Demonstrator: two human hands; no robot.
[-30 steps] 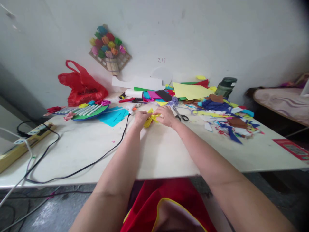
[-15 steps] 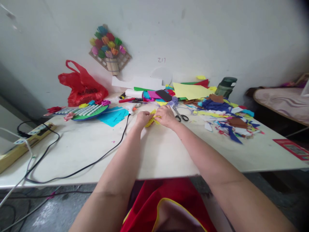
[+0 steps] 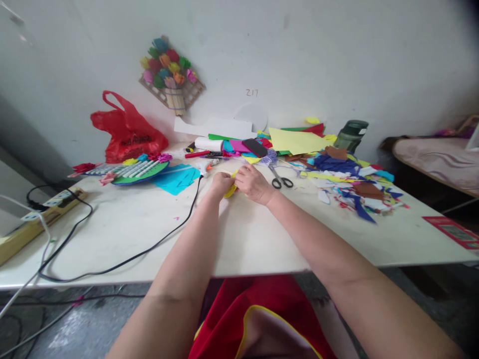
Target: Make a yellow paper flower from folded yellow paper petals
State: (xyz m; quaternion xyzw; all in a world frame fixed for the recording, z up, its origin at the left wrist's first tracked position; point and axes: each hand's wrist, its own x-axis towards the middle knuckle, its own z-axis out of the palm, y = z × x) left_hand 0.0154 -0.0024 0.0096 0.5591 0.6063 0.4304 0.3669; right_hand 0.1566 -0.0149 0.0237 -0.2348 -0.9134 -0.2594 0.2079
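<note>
Over the middle of the table, my left hand is closed on a piece of yellow crepe paper. My right hand grips the same paper from the other side, its fingers bunched and close against the left hand. Most of the paper is hidden behind the fingers. A pair of scissors with black handles lies just right of my right hand. Beyond my left hand rests a white glue gun with an orange tip, its black cord trailing toward the left.
Blue paper and a green round board with paper rolls lie left, before a red plastic bag. Paper scraps heap up at right near a green bottle. A phone lies at the back.
My right hand has shifted slightly left and closed in on my left hand. Less of the yellow paper shows between them, and more of the scissors is visible.
</note>
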